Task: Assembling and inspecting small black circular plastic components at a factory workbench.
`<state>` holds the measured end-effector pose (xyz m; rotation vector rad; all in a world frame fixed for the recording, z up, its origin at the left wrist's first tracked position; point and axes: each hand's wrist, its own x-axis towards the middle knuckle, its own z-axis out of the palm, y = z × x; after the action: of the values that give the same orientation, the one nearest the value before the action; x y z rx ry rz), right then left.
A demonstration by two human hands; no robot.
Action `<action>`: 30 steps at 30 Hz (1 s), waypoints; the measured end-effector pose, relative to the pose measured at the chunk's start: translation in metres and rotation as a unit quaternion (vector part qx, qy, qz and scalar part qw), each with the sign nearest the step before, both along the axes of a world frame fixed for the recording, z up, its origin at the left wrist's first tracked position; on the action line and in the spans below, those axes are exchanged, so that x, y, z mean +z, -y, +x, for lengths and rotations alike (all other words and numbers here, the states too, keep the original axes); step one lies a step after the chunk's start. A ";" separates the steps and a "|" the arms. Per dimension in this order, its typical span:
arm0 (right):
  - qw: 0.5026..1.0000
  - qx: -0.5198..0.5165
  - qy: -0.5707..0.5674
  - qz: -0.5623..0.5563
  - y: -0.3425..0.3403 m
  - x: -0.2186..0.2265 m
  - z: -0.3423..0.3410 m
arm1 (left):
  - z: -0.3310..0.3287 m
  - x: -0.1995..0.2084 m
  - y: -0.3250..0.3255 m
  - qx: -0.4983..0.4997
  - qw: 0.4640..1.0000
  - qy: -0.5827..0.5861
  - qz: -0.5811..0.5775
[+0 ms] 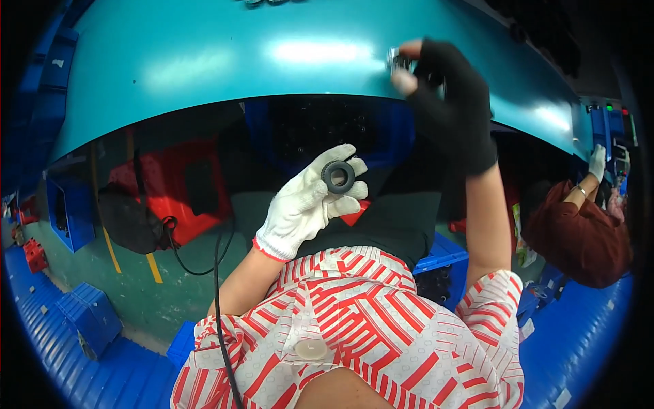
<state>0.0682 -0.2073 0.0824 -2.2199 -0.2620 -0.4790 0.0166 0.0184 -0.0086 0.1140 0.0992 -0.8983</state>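
My left hand (306,201), in a white knit glove, holds a black ring-shaped part (338,177) with a round hole through it. The thumb and fingers grip its sides, in front of my lap. Over the teal tabletop (204,75), my right hand (446,88) wears a black glove with bare fingertips. Between its thumb and forefinger is a small shiny metal cylindrical piece (397,61), slightly blurred. The two hands are apart, the right one farther forward.
Below the table's edge sits a blue bin (392,133) of small dark parts. A red stool (194,170) and black bag (129,218) are at left. A co-worker in dark red (579,238) works at right. A black cable (216,293) hangs beside my left arm.
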 end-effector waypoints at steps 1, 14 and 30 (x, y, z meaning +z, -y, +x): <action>0.996 0.011 -0.063 0.065 -0.013 0.005 -0.022 | -0.002 -0.002 -0.001 0.000 1.000 -0.005 -0.003; 0.984 0.043 -0.165 0.044 -0.041 -0.065 -0.106 | -0.016 0.000 0.013 -0.019 0.988 0.010 0.154; 0.977 0.041 -0.194 -0.075 -0.051 -0.084 -0.120 | -0.031 0.002 0.013 0.011 0.641 0.474 0.604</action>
<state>-0.0518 -0.1560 -0.0014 -2.3821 -0.1854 0.0263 -0.0144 0.0053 -0.0065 1.8370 -0.3107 -0.5000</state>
